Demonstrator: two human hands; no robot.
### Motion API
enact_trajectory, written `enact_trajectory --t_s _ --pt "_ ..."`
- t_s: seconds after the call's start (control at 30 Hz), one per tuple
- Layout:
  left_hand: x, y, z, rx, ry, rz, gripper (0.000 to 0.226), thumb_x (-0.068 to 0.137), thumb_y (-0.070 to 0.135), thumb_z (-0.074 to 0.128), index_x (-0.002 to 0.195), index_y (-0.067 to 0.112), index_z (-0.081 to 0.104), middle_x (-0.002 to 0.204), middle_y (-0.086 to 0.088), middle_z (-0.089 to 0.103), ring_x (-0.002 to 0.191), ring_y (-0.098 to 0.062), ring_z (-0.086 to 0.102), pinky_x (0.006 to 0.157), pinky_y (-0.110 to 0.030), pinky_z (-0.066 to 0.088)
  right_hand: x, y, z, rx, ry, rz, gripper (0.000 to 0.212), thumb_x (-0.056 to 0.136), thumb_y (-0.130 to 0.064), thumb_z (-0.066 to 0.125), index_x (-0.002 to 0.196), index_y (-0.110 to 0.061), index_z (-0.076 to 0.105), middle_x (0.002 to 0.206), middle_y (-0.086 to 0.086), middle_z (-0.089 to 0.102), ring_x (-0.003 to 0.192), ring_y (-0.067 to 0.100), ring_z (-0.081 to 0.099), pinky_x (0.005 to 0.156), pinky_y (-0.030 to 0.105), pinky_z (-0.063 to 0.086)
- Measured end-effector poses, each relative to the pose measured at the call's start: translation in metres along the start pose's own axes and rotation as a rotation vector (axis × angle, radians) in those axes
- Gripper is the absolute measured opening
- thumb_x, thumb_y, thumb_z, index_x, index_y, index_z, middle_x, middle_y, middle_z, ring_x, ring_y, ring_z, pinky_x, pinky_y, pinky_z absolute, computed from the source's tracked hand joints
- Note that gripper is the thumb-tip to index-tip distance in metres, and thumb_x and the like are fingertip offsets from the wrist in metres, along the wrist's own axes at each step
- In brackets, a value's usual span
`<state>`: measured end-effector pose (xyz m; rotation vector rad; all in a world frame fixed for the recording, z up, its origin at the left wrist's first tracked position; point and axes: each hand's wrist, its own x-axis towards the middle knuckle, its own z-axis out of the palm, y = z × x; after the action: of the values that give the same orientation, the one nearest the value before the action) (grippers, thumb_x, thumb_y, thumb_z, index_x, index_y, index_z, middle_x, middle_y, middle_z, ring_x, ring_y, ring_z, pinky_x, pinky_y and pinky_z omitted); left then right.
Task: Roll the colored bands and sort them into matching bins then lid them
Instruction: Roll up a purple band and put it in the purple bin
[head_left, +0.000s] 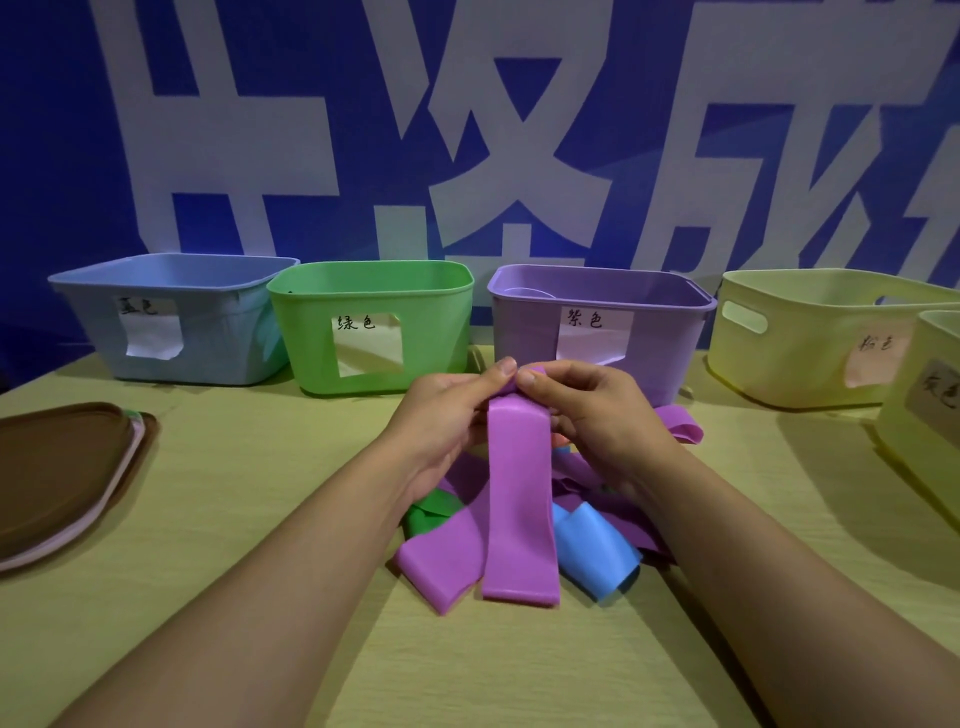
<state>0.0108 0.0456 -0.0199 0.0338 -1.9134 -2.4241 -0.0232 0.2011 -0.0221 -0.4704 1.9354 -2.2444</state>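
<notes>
Smooth matt rubbery band (521, 499); glossy plastic bins (371, 325).

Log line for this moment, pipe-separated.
step: rolling | left hand and right hand: pinch top end of purple band | purple bin: unlidded | lids: stacked left

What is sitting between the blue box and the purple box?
The green bin sits between the blue bin and the purple bin, seen in the head view.

Handwritten paper labels: "蓝色" on the pale blue plastic bin (171, 317), "绿色" on the green plastic bin (311, 332), "紫色" on the purple plastic bin (524, 322); the yellow bins' labels blur.
</notes>
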Motion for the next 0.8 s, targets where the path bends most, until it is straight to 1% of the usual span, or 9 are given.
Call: enact_trajectory --t_s 0.1,0.2,0.3,0.4,0.47,0.63,0.67,0.73,0.8 --pt "0.003 -0.0009 -0.0013 -0.012 0.023 0.028 0.023 0.095 0.021 0.069 0.102 0.0 0.076 0.104 -0.027 0.074 0.08 -0.026 0.072 0.066 -0.023 0.059 -0.0015 -0.001 0.002 0.043 -0.008 0.018 0.021 0.095 -0.018 0.07 0.105 0.0 0.072 0.07 0.006 0.065 0.05 0.009 0.054 0.047 0.02 0.045" --pt "0.0044 -0.0022 -0.0019 0.016 0.031 0.057 0.017 0.094 0.017 0.07 0.097 0.002 0.077 0.092 -0.02 0.076 0.067 -0.014 0.069 0.062 -0.018 0.056 -0.0009 -0.0025 0.0003 0.032 0.025 0.053 0.035 0.095 -0.04 0.069 0.097 -0.005 0.072 0.071 0.007 0.05 0.058 0.013 0.047 0.052 0.022 0.041" --pt "0.006 -0.0047 -0.0023 0.05 0.029 0.077 0.026 0.091 0.018 0.074 0.105 -0.004 0.075 0.091 -0.02 0.075 0.069 -0.017 0.068 0.061 -0.018 0.055 -0.0003 -0.0019 -0.0007 -0.065 0.1 0.085 0.053 0.093 -0.053 0.066 0.099 -0.001 0.074 0.076 0.012 0.059 0.065 0.018 0.055 0.058 0.026 0.049" --pt "0.0067 -0.0051 -0.0015 0.066 0.018 0.094 0.032 0.083 0.021 0.08 0.105 -0.001 0.076 0.103 -0.022 0.077 0.085 -0.024 0.072 0.076 -0.027 0.06 0.0003 0.0007 -0.0016 -0.105 0.14 0.099 0.06 0.09 -0.058 0.067 0.099 0.0 0.075 0.073 0.011 0.068 0.066 0.02 0.061 0.063 0.03 0.052" --pt "0.0068 -0.0051 -0.0015 0.069 0.025 0.108 0.025 0.082 0.019 0.081 0.1 0.003 0.077 0.105 -0.022 0.076 0.088 -0.025 0.072 0.084 -0.033 0.059 0.0005 0.0008 -0.0022 -0.118 0.151 0.107 0.06 0.088 -0.059 0.069 0.094 0.0 0.075 0.068 0.009 0.068 0.061 0.019 0.061 0.06 0.03 0.051" --pt "0.0077 -0.0078 -0.0025 0.119 0.045 0.158 0.019 0.085 0.012 0.08 0.102 0.003 0.076 0.098 -0.019 0.077 0.084 -0.022 0.073 0.077 -0.028 0.061 -0.0018 0.0 -0.0008 -0.21 0.151 0.084 0.056 0.085 -0.059 0.073 0.085 -0.003 0.077 0.065 0.008 0.069 0.053 0.013 0.06 0.054 0.031 0.05" --pt "0.0076 -0.0074 -0.0024 0.13 0.048 0.17 0.019 0.086 0.011 0.08 0.102 0.002 0.076 0.095 -0.017 0.076 0.083 -0.021 0.073 0.075 -0.026 0.06 -0.0019 0.0006 -0.0014 -0.23 0.149 0.065 0.054 0.086 -0.057 0.073 0.081 -0.004 0.077 0.065 0.01 0.07 0.056 0.016 0.063 0.058 0.038 0.055" --pt "0.0066 -0.0063 -0.0026 0.142 0.047 0.187 0.018 0.086 0.008 0.079 0.103 0.002 0.075 0.094 -0.016 0.076 0.081 -0.018 0.072 0.072 -0.023 0.06 -0.0009 0.0028 -0.0026 -0.259 0.142 0.023 0.052 0.086 -0.057 0.074 0.082 -0.005 0.079 0.074 0.013 0.075 0.069 0.027 0.069 0.079 0.052 0.06" --pt "0.0061 -0.0057 -0.0034 0.149 0.043 0.192 0.02 0.085 0.006 0.079 0.104 0.001 0.075 0.099 -0.018 0.077 0.083 -0.02 0.073 0.075 -0.025 0.061 0.0007 0.0046 -0.0033 -0.282 0.138 0.001 0.048 0.087 -0.056 0.073 0.088 -0.008 0.08 0.082 0.015 0.077 0.082 0.035 0.074 0.089 0.056 0.06"
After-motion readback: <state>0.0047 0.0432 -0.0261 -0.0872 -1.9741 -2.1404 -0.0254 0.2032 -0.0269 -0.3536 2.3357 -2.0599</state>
